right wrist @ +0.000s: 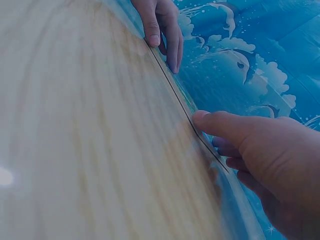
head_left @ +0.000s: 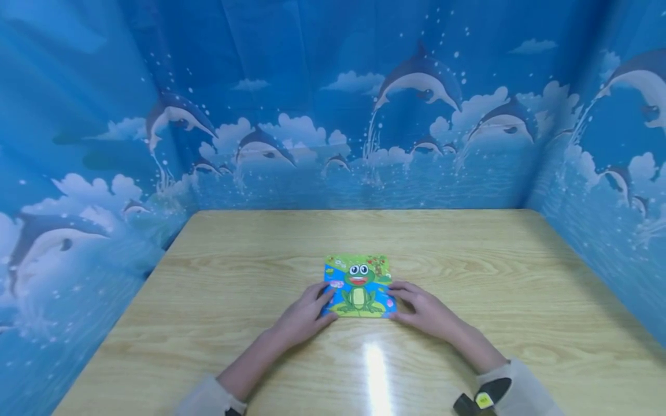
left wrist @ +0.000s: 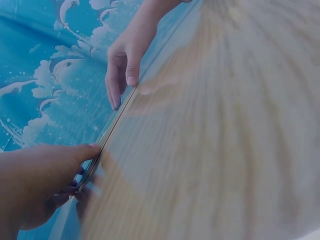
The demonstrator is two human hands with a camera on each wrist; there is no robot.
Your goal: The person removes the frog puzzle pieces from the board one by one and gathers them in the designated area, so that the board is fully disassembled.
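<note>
A thin, flat board with a green frog picture [head_left: 359,296] lies on the wooden table, its long lower edge towards me. My left hand [head_left: 304,315] holds its left side, thumb by the near corner and fingers along the edge. On the opposite side, my right hand [head_left: 424,311] holds the board in a mirrored way. Both wrist views show the board edge-on as a slim line, with the left thumb [left wrist: 89,151] and the right thumb [right wrist: 207,120] against its near edge. The fingers beyond are partly hidden.
The light wood table [head_left: 250,242] has a bright glare streak in front of the board. Blue curtains [head_left: 312,133] printed with dolphins and clouds rise behind the table and at both sides. A dark strap with a yellow label [head_left: 484,400] sits at the right wrist.
</note>
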